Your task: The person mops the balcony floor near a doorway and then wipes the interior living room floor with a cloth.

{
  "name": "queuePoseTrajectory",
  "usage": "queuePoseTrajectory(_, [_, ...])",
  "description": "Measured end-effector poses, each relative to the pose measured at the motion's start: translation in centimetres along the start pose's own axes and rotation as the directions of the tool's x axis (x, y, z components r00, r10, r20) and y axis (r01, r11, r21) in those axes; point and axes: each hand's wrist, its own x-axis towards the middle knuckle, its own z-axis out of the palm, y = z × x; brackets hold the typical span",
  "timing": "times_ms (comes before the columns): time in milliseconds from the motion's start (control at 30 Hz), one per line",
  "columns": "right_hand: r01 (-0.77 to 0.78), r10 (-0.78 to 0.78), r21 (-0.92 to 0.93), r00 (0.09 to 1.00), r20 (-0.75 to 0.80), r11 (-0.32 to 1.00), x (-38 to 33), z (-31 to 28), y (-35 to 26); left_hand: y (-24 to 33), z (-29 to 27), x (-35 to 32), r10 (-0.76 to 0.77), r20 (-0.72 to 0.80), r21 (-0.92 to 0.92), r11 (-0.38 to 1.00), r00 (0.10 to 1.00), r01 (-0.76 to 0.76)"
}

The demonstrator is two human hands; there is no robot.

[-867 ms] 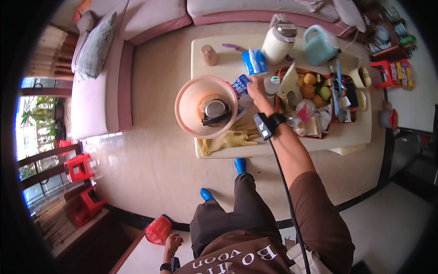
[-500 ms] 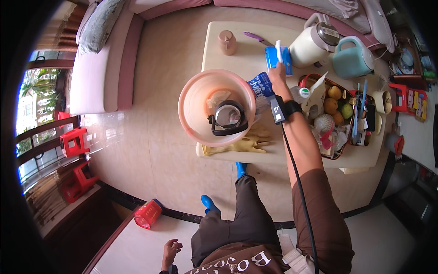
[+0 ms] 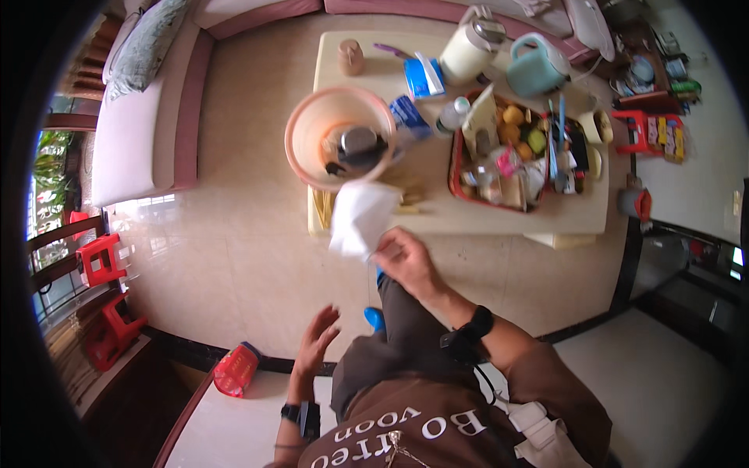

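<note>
My right hand (image 3: 407, 264) pinches a white tissue (image 3: 363, 217), which hangs spread out in front of the table's near edge. Lower and to the left, my left hand (image 3: 317, 339) is raised with its fingers apart and nothing in it. Beyond the tissue, a pale pink bucket (image 3: 299, 148) sits at the table's left side. Inside it lies a dark object with a round greyish top (image 3: 360, 140); its kind is unclear. Yellow rubber gloves (image 3: 321, 212) lie partly hidden behind the bucket and tissue. The blue tissue pack (image 3: 417, 81) has a tissue sticking out.
On the cream table (image 3: 331, 58) stand a pinkish cup (image 3: 351, 58), a white thermos (image 3: 468, 53), a teal kettle (image 3: 538, 66) and a red-rimmed fruit tray (image 3: 454, 168). A blue bag (image 3: 409, 115) lies beside the bucket. Red stools (image 3: 101, 257) and a red basket (image 3: 236, 368) are at left.
My right hand has drawn back from the tissue pack toward me, now with a white tissue. My left hand has risen from the lower edge toward it. The view has shifted right.
</note>
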Motion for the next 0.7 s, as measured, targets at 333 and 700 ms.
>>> queuePoseTrajectory(333, [-0.116, 0.115, -0.307, 0.993, -0.024, 0.944, -17.7, 10.3, 12.7, -15.4, 2.0, -4.5, 0.097, -0.322, -0.442, 0.864, 0.942, -0.241])
queuePoseTrajectory(700, [0.003, 0.062, -0.250, 0.966, 0.251, 0.968, -23.7, 16.5, 26.4, -29.1, 1.6, -7.8, 0.031, -0.252, -0.104, 0.993, 0.967, -0.059])
